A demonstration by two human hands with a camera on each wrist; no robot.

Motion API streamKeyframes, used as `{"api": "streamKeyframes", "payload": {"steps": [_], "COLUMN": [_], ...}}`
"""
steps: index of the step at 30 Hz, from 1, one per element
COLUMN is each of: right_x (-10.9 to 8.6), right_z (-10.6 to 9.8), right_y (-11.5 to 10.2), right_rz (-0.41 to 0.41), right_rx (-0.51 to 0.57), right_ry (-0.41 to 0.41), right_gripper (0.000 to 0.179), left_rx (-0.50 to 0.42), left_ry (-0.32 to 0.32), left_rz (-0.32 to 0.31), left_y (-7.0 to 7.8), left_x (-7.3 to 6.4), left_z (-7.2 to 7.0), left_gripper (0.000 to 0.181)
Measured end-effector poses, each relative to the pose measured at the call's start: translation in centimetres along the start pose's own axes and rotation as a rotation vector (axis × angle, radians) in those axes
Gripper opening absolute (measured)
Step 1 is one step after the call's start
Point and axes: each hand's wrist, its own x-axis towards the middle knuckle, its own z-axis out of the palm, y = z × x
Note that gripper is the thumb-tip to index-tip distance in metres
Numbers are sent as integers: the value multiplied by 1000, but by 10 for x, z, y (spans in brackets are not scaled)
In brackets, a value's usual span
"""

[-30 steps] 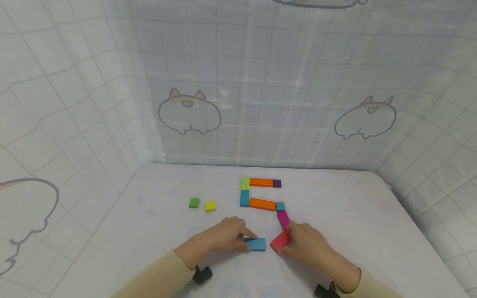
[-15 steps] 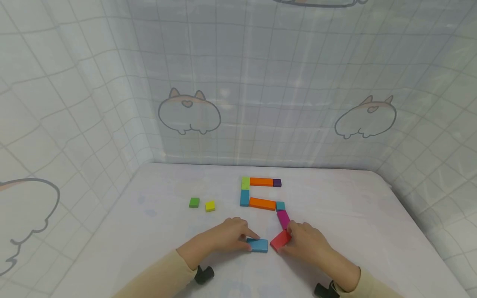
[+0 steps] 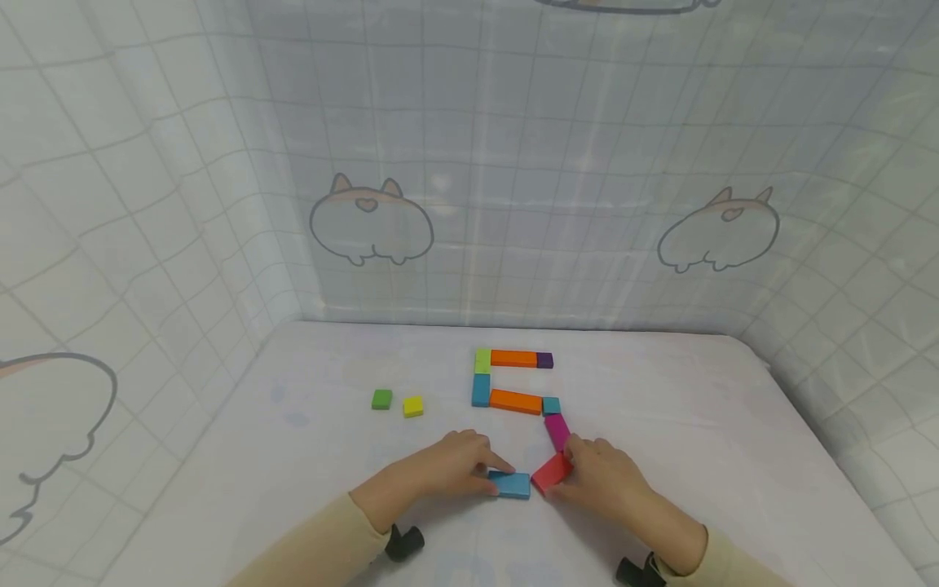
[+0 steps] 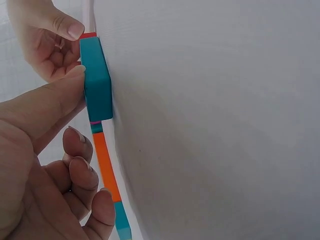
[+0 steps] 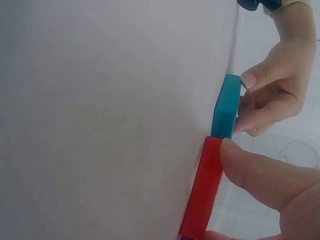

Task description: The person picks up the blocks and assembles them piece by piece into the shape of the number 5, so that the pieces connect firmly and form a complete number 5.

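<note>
blue block (image 3: 513, 486), flat at lower center, lengthwise across, red block (image 3: 550, 473), flat just right, angled toward upper right

Left-held block (image 3: 513, 486) just beside right-held block (image 3: 550, 473), on table (image 3: 682, 408)

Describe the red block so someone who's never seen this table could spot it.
On the white table, follow the chain of coloured blocks toward the viewer. Just past the magenta block, the right hand pinches the red block, flat and oblong. It is the only red one; its neighbours are magenta and, in the left hand, a blue block.
</note>
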Motion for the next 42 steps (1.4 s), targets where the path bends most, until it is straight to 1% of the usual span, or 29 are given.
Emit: {"api": "streamKeyframes", "payload": {"steps": [5, 13, 20, 29, 34, 42], "right_x": [0, 0, 0, -1, -1, 0], "right_z": [0, 1, 1, -1, -3, -3], "right_y": [-1, 0, -1, -2, -3, -3], "right_rz": [2, 14, 6, 6, 2, 3], "right_rx": [2, -12, -9, -9, -16, -11], "right_ry": [0, -13, -4, -10, -5, -8], "right_gripper": [58, 59, 60, 60, 57, 56], "left_rx": [7, 1, -1, 4, 12, 1], "left_ry": [3, 5, 1, -5, -4, -9], "left_rz": [8, 1, -12, 0, 6, -4], "left_y": [0, -1, 1, 1, 3, 2], "left_x": [0, 1, 0, 0, -1, -1], "left_z": [0, 3, 2, 0, -2, -1], "left_gripper": [40, 40, 40, 39, 39, 39]}}
